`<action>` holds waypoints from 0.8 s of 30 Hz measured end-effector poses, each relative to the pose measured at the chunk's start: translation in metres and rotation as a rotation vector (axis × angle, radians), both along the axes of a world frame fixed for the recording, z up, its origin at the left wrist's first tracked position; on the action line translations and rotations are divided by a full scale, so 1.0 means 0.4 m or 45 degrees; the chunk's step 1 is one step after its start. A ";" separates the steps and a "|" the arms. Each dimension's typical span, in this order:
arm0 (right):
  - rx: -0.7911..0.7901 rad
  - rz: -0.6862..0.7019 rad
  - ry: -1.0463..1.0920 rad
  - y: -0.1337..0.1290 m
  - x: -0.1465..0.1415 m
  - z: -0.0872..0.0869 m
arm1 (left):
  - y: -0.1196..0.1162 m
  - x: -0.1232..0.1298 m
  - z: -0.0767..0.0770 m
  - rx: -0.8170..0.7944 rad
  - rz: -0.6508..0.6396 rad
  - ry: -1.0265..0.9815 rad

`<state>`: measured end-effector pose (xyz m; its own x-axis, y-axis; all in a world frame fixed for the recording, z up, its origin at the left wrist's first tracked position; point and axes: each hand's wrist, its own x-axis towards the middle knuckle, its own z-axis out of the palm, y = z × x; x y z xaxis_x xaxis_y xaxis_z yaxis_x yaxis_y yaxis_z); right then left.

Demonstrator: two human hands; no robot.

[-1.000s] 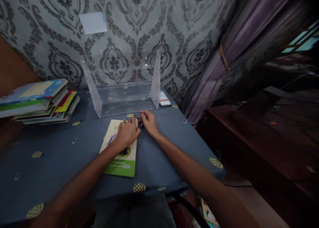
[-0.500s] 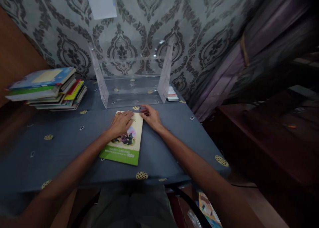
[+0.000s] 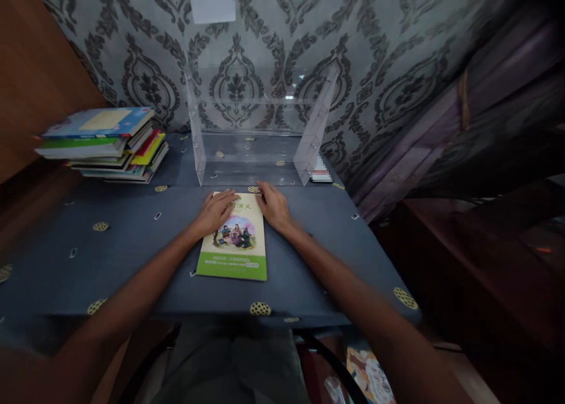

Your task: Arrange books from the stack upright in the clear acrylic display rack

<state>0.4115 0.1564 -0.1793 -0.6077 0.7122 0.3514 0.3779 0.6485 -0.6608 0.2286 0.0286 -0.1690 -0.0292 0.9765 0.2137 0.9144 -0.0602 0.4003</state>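
A thin book [image 3: 238, 236] with a cream and green cover lies flat on the blue tablecloth, its picture of several figures facing up. Resting on its upper left part is my left hand [image 3: 216, 211], fingers spread flat over the cover. My right hand [image 3: 272, 205] is at the book's upper right edge, its fingers extended and apart, the thumb near the cover. Behind the book stands a clear acrylic rack [image 3: 315, 136] with see-through side panels.
A stack of books [image 3: 99, 139] sits at the back left of the table [image 3: 132, 262]. A phone-like object [image 3: 321, 171], partly pixelated, lies right of the rack. A purple curtain [image 3: 397, 139] hangs at the right. Colourful printed items [image 3: 368, 374] are below the table.
The view has shifted, moving the scene mostly to the right. The book is straighter relative to the table edge, and more of its cover shows beside my left hand.
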 end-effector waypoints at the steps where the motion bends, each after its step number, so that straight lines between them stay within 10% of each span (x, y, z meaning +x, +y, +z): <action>1: 0.042 0.015 -0.046 -0.017 0.008 0.002 | 0.000 0.001 -0.001 0.005 0.002 -0.005; 13: 0.305 0.295 -0.556 -0.254 0.180 -0.006 | -0.002 0.000 -0.006 0.030 -0.019 -0.018; 24: 0.320 0.441 -0.608 -0.272 0.206 0.006 | 0.001 -0.008 -0.018 0.046 -0.001 0.001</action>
